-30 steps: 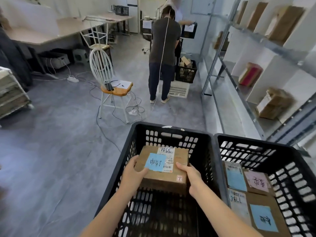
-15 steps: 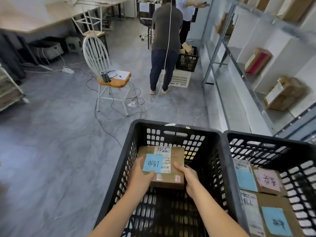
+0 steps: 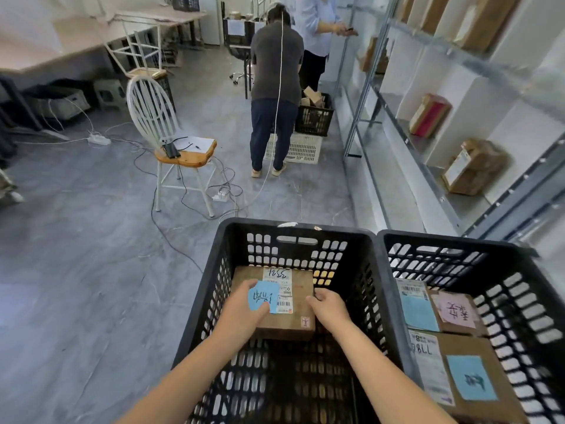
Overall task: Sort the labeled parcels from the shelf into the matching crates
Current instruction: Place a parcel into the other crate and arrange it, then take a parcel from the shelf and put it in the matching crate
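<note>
A brown cardboard parcel (image 3: pixel 301 304) lies flat inside the left black crate (image 3: pixel 232 240), near its far wall. The left hand (image 3: pixel 244 310) and right hand (image 3: pixel 328 307) grip it by its two sides. On its top are a white shipping label and a blue handwritten note (image 3: pixel 263 296), the note at the left hand's fingers. Just right of the grip, the second black crate (image 3: pixel 458 243) holds flat parcels (image 3: pixel 458 359) bearing blue and pink notes.

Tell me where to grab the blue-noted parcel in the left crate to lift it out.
Come straight down from above and clamp the parcel by its left and right edges, where the left hand and right hand hold it. It lies label-up, low inside the crate, whose walls block any sideways reach.
</note>
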Available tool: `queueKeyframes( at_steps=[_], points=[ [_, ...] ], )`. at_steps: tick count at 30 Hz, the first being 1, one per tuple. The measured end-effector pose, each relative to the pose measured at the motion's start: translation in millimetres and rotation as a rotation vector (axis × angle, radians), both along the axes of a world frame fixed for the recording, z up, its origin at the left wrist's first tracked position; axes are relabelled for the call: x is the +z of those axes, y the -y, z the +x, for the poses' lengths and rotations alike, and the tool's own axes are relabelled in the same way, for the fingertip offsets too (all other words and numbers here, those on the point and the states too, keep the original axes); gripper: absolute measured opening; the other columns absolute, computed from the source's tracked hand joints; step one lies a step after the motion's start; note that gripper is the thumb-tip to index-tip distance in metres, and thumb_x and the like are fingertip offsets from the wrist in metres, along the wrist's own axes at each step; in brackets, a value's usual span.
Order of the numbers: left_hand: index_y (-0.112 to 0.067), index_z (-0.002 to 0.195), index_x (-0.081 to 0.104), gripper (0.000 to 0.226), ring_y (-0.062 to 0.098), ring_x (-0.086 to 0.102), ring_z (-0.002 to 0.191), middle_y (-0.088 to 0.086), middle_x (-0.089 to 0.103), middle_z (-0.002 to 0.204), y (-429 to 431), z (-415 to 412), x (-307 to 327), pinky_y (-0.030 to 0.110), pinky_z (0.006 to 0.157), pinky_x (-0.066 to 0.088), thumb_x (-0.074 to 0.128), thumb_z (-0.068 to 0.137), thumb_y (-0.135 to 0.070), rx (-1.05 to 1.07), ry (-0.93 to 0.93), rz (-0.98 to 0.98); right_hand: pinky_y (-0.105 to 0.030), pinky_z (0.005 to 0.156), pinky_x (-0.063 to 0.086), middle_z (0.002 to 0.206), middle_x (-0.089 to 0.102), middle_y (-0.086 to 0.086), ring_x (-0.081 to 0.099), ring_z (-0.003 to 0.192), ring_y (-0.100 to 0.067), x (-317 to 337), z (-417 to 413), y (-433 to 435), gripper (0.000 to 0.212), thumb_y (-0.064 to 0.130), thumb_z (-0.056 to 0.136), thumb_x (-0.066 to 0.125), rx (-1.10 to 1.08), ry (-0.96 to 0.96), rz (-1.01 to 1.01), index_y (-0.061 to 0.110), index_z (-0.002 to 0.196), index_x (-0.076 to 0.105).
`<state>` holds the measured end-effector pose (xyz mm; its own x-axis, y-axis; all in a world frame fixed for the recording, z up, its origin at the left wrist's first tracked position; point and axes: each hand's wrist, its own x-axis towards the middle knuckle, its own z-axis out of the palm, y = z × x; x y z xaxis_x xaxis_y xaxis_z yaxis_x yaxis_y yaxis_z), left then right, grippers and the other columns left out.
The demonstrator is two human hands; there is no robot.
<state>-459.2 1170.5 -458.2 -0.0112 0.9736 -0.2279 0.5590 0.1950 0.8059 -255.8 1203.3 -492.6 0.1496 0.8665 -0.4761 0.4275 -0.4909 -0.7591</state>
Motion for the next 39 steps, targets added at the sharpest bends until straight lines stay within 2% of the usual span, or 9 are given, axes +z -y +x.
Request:
queueKeyframes(
  at_steps=[4, 8, 13, 18, 25, 29, 32, 35, 39],
  points=[
    [-0.013, 0.139, 0.048, 0.045, 0.003, 0.047, 0.106, 0.003, 0.054, 0.138, -14.2, -3.5, 17.1, -0.003, 0.074, 0.036, 0.061, 0.096, -0.021, -0.123, -0.144, 0.122, -0.011, 0.084, 0.039, 0.140, 0.058, -0.002, 0.056, 0.121, -0.013, 37.7, 1.9, 5.3, 0.042, 0.026, 0.100, 0.054, 0.112, 0.154, 0.163, 0.014, 0.141, 0.054],
    [-0.010, 0.143, 0.044, 0.050, 0.015, 0.043, 0.133, 0.004, 0.049, 0.144, -24.4, 2.4, 36.6, 0.024, 0.109, 0.031, 0.057, 0.098, -0.026, -0.233, -0.213, 0.245, -0.019, 0.103, 0.030, 0.148, 0.050, -0.001, 0.045, 0.136, -0.015, 73.8, 5.7, 20.7, 0.046, 0.028, 0.102, 0.051, 0.249, 0.319, 0.307, 0.016, 0.147, 0.047],
    [-0.010, 0.148, 0.038, 0.056, 0.016, 0.036, 0.140, 0.003, 0.043, 0.150, -10.9, 11.2, 73.0, 0.024, 0.112, 0.025, 0.056, 0.098, -0.027, -0.288, -0.215, 0.369, -0.018, 0.107, 0.022, 0.155, 0.042, 0.001, 0.035, 0.143, -0.013, 116.4, 26.8, 46.1, 0.050, 0.030, 0.103, 0.049, 0.374, 0.501, 0.399, 0.017, 0.150, 0.040],
    [-0.009, 0.150, 0.034, 0.059, 0.018, 0.033, 0.143, 0.004, 0.039, 0.153, 23.9, 26.3, 103.5, 0.033, 0.118, 0.028, 0.056, 0.098, -0.028, -0.340, -0.235, 0.442, -0.033, 0.121, 0.022, 0.162, 0.030, 0.000, 0.022, 0.150, -0.014, 150.9, 55.3, 81.8, 0.055, 0.035, 0.103, 0.047, 0.356, 0.617, 0.436, 0.020, 0.154, 0.032],
    [-0.006, 0.150, 0.035, 0.059, 0.018, 0.030, 0.145, 0.006, 0.038, 0.154, 100.5, 86.4, 136.8, 0.025, 0.117, 0.019, 0.056, 0.098, -0.025, -0.449, -0.210, 0.588, -0.026, 0.111, 0.025, 0.157, 0.036, 0.002, 0.034, 0.144, -0.016, 184.0, 107.1, 183.3, 0.054, 0.033, 0.103, 0.048, 0.240, 0.656, 0.472, 0.018, 0.153, 0.034],
    [-0.008, 0.150, 0.035, 0.061, 0.017, 0.032, 0.144, 0.005, 0.039, 0.154, 165.4, 134.6, 145.7, 0.025, 0.118, 0.020, 0.057, 0.098, -0.030, -0.575, -0.197, 0.647, -0.034, 0.113, 0.032, 0.159, 0.035, 0.000, 0.036, 0.144, -0.019, 198.3, 143.7, 261.6, 0.060, 0.038, 0.102, 0.049, 0.093, 0.729, 0.443, 0.017, 0.155, 0.030],
    [-0.009, 0.150, 0.035, 0.062, 0.018, 0.033, 0.143, 0.003, 0.040, 0.152, 209.3, 168.3, 149.4, 0.023, 0.115, 0.017, 0.058, 0.097, -0.030, -0.673, -0.220, 0.706, -0.036, 0.107, 0.040, 0.155, 0.041, 0.000, 0.042, 0.139, -0.019, 205.6, 167.6, 326.1, 0.063, 0.041, 0.099, 0.055, 0.008, 0.766, 0.425, 0.018, 0.153, 0.032],
    [-0.010, 0.149, 0.036, 0.060, 0.018, 0.035, 0.139, 0.005, 0.042, 0.149, 259.5, 200.3, 159.0, 0.023, 0.114, 0.022, 0.058, 0.097, -0.029, -0.746, -0.200, 0.736, -0.038, 0.107, 0.040, 0.151, 0.045, -0.002, 0.045, 0.136, -0.021, 214.5, 193.6, 398.0, 0.060, 0.039, 0.098, 0.057, -0.044, 0.805, 0.403, 0.020, 0.151, 0.035],
    [-0.010, 0.152, 0.032, 0.062, 0.016, 0.029, 0.144, 0.004, 0.036, 0.155, 325.4, 239.8, 171.2, 0.027, 0.121, 0.019, 0.056, 0.098, -0.032, -0.849, -0.153, 0.786, -0.033, 0.089, 0.047, 0.130, 0.059, -0.004, 0.057, 0.117, -0.023, 229.5, 218.3, 478.9, 0.043, 0.036, 0.097, 0.059, -0.130, 0.836, 0.410, 0.021, 0.136, 0.050]
  ],
)
